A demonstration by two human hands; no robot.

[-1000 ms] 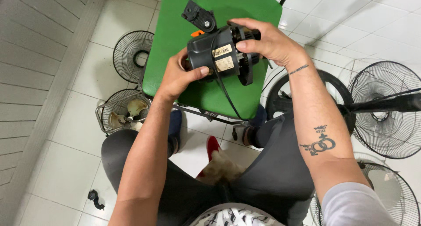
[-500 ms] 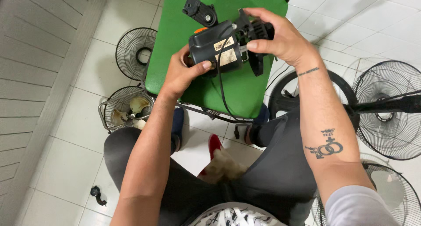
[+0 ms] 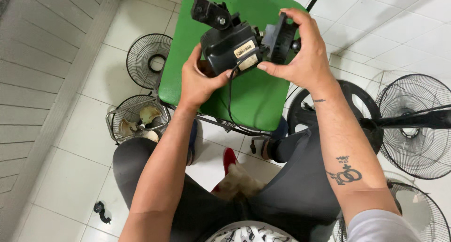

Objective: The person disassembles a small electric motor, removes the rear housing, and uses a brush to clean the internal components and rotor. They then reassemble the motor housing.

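Gripping the black fan motor housing (image 3: 230, 47) from both ends, above the far half of the green stool seat (image 3: 253, 98). Left hand (image 3: 199, 80) cupping the near left end from below, fingers curled shut around it, thumb pressing by the white labels. Right hand (image 3: 303, 54) closing over the right end, fingertips pinching the flat dark front plate (image 3: 278, 37). Housing lying with its long axis running left to right, roughly level with the seat's far edge, mounting bracket (image 3: 211, 11) jutting up at the far left. Black cord (image 3: 230, 98) hanging from the underside toward the near edge of the seat. Both hands equally close, one on each end. Shaft end hiding under the right palm; whether the housing is resting on the seat or lifted clear being impossible to tell. Wire fan guards (image 3: 148, 58) lying on the tiled floor (image 3: 75, 176) around the stool.
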